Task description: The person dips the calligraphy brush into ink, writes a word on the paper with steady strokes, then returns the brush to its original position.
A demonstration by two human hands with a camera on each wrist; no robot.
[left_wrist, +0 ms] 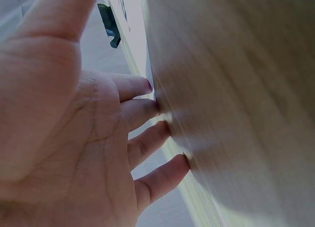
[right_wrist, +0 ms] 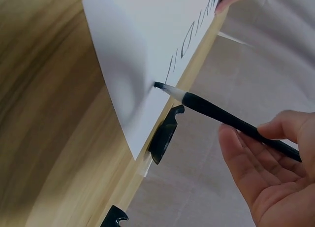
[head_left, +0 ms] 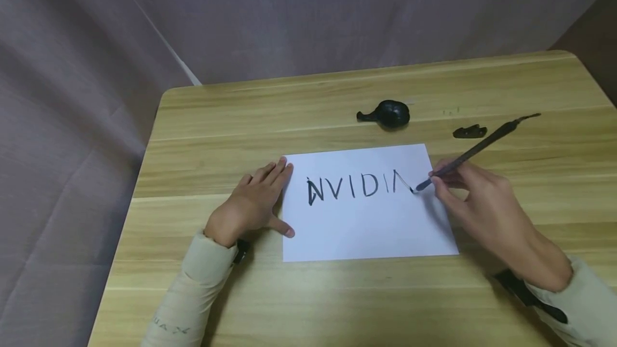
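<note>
My right hand (head_left: 496, 218) pinches a dark-handled writing brush (head_left: 474, 150) between thumb and fingers. In the right wrist view, the brush's pale bristles end in a black tip that meets the white paper (right_wrist: 123, 49), or hovers just over it. Black letters (head_left: 370, 185) reading N, V, I, D, I run across the sheet, followed by two slanted strokes at the right. The first N is thicker than the others. My left hand (head_left: 253, 202) lies at the sheet's left edge, fingers extended and fingertips touching it, thumb spread toward the lower left.
Beyond the paper, a glossy black gourd-shaped dish (head_left: 392, 115) sits on the wooden table (head_left: 231, 117). Right of it lies a small black piece (head_left: 469, 131), perhaps a brush rest. A grey curtain (head_left: 337, 15) hangs behind the table's far edge.
</note>
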